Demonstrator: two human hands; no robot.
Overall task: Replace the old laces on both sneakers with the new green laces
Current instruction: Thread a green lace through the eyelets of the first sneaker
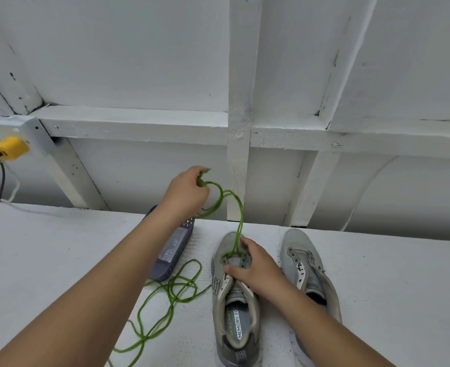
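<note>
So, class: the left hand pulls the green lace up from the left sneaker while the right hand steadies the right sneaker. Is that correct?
Not quite. In the head view the right hand rests on the left sneaker, the same one the green lace rises from to the left hand. The right sneaker lies untouched.

Bare table (46,247) lies open left; loose green lace (171,295) and basket (175,250) crowd the sneaker's (234,308) left.

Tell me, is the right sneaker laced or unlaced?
Unlaced: the right sneaker shows empty eyelets, no lace.
</note>
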